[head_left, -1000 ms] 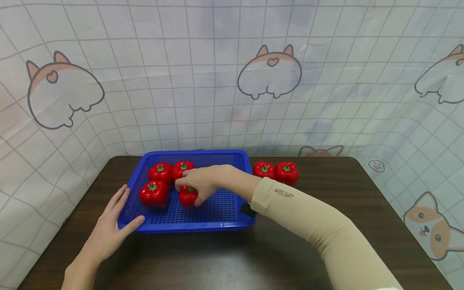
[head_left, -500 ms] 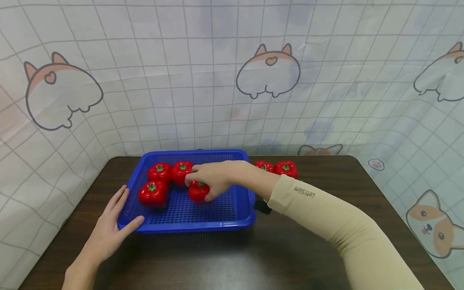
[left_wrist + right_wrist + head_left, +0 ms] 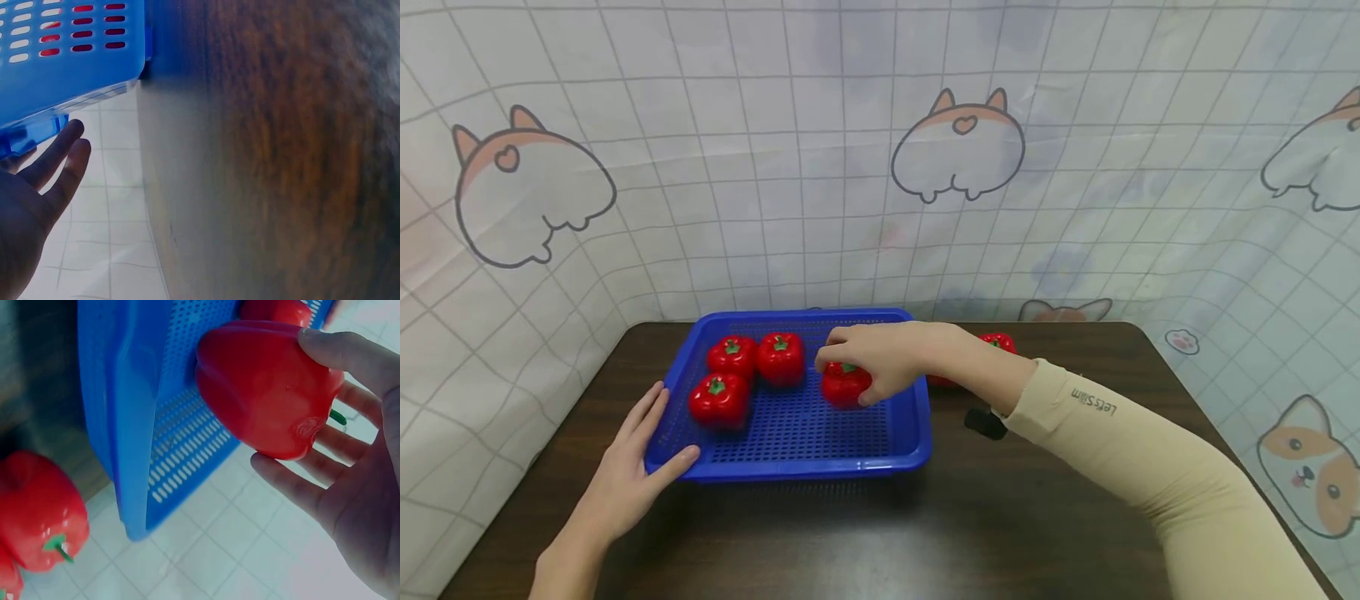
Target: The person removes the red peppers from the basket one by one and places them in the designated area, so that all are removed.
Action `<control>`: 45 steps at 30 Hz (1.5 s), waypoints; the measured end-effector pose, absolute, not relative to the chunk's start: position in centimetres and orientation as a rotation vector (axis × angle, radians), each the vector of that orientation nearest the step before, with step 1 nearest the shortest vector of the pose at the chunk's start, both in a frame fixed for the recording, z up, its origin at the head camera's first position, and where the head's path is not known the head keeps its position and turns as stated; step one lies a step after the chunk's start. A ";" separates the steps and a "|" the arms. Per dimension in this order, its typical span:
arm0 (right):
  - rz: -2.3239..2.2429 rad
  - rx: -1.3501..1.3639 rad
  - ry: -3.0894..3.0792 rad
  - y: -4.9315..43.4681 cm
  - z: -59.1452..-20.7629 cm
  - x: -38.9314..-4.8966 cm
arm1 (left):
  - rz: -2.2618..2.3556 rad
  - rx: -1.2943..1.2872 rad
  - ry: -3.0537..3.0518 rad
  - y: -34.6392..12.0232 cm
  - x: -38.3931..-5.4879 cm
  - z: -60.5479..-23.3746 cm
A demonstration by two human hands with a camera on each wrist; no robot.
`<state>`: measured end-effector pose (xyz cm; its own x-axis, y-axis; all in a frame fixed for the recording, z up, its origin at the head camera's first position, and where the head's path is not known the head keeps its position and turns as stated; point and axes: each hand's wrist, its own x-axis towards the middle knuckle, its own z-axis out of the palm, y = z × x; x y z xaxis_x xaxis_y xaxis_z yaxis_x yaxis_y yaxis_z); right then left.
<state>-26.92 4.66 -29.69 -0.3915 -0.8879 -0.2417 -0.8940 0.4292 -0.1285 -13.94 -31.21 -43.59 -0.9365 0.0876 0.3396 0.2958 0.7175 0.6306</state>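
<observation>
In the head view a blue plastic basket [image 3: 790, 469] stands on the table. Over its right part my right hand [image 3: 880, 354] grips a red bell pepper [image 3: 844, 388], thumb on one side and fingers on the other. The right wrist view shows this bell pepper [image 3: 262, 387] tilted beside the basket's wall [image 3: 134, 425]. Three more red bell peppers [image 3: 721, 402] sit in the basket's left half. My left hand [image 3: 621, 479] rests at the basket's left front corner, fingers straight along the side and thumb at the front rim. Those fingers look loosely extended in the left wrist view.
Right of the basket, two more bell peppers [image 3: 40, 509] sit on the dark wooden table [image 3: 1037, 500], partly behind my right forearm in the head view. A small black device [image 3: 985, 423] is under my right wrist. A patterned cloth [image 3: 820, 208] hangs behind the table.
My right hand has carried the bell pepper rightward and slightly back, away from the other three in the basket. My left hand and the basket have stayed in place.
</observation>
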 end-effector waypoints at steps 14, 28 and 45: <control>-0.039 -1.532 2.475 9.0 -27.9 -25.8 | -1.059 -0.307 -2.647 -31.3 -13.8 -43.8; -0.281 -1.513 2.563 13.9 -27.0 -25.8 | -1.056 -0.304 -2.650 -31.2 -13.7 -43.7; -0.543 -1.364 2.643 20.5 -27.0 -27.0 | -1.049 -0.294 -2.640 -31.1 -13.7 -43.8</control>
